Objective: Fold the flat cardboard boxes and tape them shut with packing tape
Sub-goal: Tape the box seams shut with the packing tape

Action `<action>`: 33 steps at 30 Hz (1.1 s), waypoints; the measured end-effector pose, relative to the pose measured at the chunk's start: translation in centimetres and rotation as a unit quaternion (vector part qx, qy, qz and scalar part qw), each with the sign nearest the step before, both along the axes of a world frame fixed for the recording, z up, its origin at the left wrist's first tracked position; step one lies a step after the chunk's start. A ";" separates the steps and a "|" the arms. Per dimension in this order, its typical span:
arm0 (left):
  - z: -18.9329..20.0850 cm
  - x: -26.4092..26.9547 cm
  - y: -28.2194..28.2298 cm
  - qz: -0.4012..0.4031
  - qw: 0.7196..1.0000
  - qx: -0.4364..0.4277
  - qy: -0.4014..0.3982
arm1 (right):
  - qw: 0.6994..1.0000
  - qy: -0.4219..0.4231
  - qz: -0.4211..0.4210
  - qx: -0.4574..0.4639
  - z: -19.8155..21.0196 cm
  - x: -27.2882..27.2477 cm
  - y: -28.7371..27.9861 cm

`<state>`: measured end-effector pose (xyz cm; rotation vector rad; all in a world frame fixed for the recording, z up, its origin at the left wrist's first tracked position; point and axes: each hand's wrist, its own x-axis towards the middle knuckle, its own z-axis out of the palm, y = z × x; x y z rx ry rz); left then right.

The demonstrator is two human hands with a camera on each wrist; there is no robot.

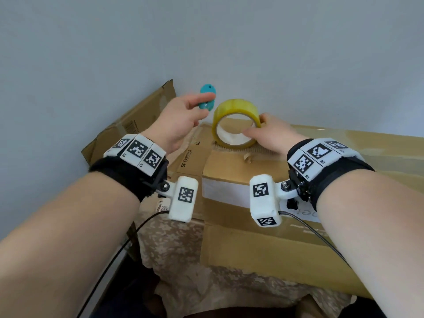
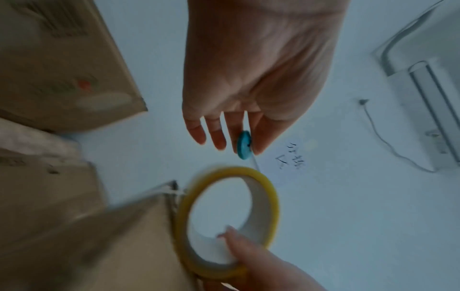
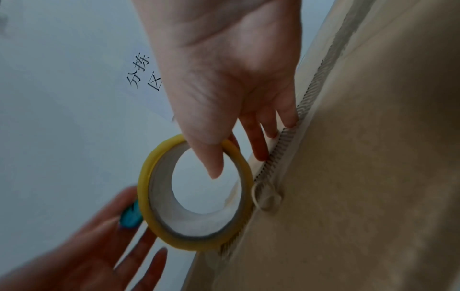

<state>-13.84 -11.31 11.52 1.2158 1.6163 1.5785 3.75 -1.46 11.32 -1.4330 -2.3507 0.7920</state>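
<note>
Clearly "SF EXPRESS" on cardboard box [image 1: 190, 157] (brown), right hand [image 1: 270, 134] gripping tape roll [image 1: 234, 122]

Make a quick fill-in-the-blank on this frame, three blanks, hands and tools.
1. The tape roll is held by the ____ hand.
2. The left hand pinches a small cutter whose colour is ____.
3. The roll's colour is ____, and it sits at the edge of a cardboard box.

Missing words: right; teal; yellow

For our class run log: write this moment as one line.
left hand: pinches teal cutter | right hand: holds tape roll on cardboard box
</note>
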 end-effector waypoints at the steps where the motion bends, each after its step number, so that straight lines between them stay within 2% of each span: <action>1: 0.7 0.9 0.1 -0.041 0.999 0.003 -0.002 | 0.999 0.021 0.005 -0.026 0.1 0.2 0.0; 4: 1.9 2.9 0.6 -0.129 0.991 0.002 -0.022 | 0.979 0.138 0.021 -0.150 0.8 1.0 -0.2; 7: 2.6 4.4 1.0 -0.158 0.987 -0.033 0.013 | 0.909 0.271 0.055 -0.311 2.0 2.2 -0.6; 9: 2.9 5.1 1.1 -0.169 0.983 -0.057 0.040 | 0.884 0.313 0.066 -0.342 2.7 2.6 -0.6; 17: 3.3 6.2 0.9 -0.162 0.977 -0.099 0.099 | 0.850 0.398 0.043 -0.342 2.7 2.4 -0.4; 28: 3.5 6.4 0.8 -0.170 0.973 -0.110 0.113 | 0.859 0.393 -0.018 -0.327 3.0 2.3 0.1; 33: 3.8 6.6 0.6 -0.174 0.968 -0.122 0.131 | 0.849 0.413 -0.015 -0.329 3.1 2.2 0.2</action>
